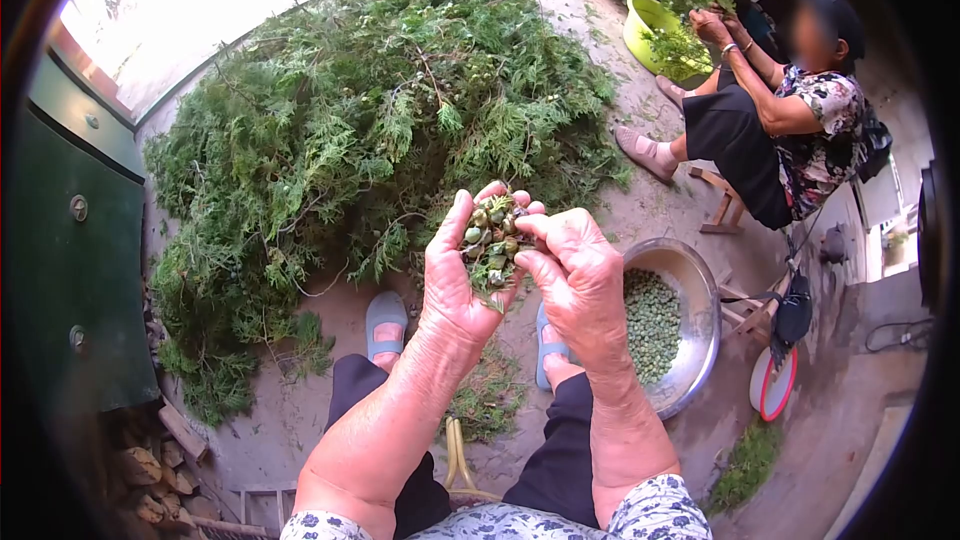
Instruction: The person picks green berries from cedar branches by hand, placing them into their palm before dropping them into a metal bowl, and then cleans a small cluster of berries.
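Observation:
My left hand (452, 285) is cupped, palm up, around a small heap of green cypress cones (490, 235) mixed with bits of scaly leaf. Over its right side, my right hand (580, 285) has thumb and forefinger pinched together at the edge of the heap. What lies between those fingertips is too small to make out. Below and to the right, a wide metal basin (703, 340) stands on the floor and holds many loose green cones (650, 325).
A large pile of cut evergreen branches (380, 110) covers the floor ahead. At the right, a seated person (790, 110) holds a sprig beside a yellow-green basin (640, 15). Split firewood (150, 475) lies lower left, near a green cabinet (75, 260).

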{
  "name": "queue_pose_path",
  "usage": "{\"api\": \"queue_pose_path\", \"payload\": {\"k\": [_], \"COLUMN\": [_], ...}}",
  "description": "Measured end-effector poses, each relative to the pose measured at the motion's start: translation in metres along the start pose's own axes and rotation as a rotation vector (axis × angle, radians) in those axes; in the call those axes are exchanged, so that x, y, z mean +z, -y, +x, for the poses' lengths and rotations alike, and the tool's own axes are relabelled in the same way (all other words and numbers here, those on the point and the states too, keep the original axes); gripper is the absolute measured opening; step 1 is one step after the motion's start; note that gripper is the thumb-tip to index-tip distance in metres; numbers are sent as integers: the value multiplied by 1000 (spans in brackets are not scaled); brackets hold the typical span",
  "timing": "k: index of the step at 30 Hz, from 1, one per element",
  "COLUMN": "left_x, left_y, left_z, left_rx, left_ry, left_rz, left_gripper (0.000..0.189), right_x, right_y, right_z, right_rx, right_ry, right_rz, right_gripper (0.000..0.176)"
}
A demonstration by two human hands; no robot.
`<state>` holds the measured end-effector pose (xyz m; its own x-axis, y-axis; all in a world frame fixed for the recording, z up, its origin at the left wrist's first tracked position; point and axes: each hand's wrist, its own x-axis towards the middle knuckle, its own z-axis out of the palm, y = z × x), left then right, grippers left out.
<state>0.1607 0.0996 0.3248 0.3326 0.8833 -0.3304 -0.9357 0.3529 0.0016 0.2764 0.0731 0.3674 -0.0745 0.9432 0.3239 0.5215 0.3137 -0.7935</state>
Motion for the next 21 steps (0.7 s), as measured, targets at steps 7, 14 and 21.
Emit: {"api": "queue_pose_path", "payload": {"k": [7,14,21], "left_x": [2,-3,9], "left_y": [3,7,10], "left_z": [-1,3,1], "left_rx": [-10,-43,-13], "left_ry": [-15,-29,-90], "left_rz": [0,11,23], "left_gripper": [33,32,33], "right_x": [1,1,-10], "right_y": [-5,-15,-15], "right_z": [2,0,3], "right_rx": [122,149,260], "right_ry": [-15,-111,-204], "right_rz": [33,177,438], "right_gripper": [19,12,12]}}
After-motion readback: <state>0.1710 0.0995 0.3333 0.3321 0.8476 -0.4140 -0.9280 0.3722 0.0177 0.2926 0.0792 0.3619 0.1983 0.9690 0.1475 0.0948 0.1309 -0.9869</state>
